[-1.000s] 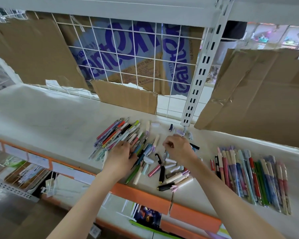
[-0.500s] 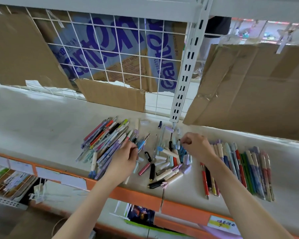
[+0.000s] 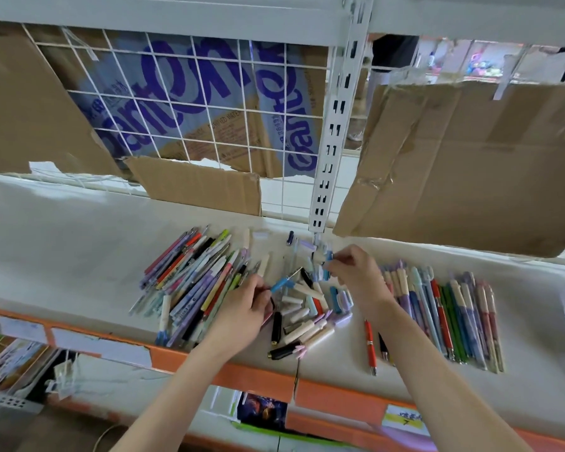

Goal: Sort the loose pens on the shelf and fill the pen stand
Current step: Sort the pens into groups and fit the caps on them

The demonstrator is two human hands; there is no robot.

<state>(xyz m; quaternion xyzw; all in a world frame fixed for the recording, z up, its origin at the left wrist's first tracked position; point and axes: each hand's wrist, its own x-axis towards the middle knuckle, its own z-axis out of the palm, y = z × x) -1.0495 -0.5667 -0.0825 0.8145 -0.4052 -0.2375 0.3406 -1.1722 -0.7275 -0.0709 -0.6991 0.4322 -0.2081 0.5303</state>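
Three groups of pens lie along the shelf [image 3: 79, 256]: a fanned pile [image 3: 193, 282] at 9 o'clock, mixed caps and pens [image 3: 307, 308] in the middle, a neat row [image 3: 444, 311] at 3 o'clock. Left hand [image 3: 242, 314] pinches a blue pen [image 3: 282, 283]; right hand [image 3: 359, 275] pinches a blue cap [image 3: 329, 256].
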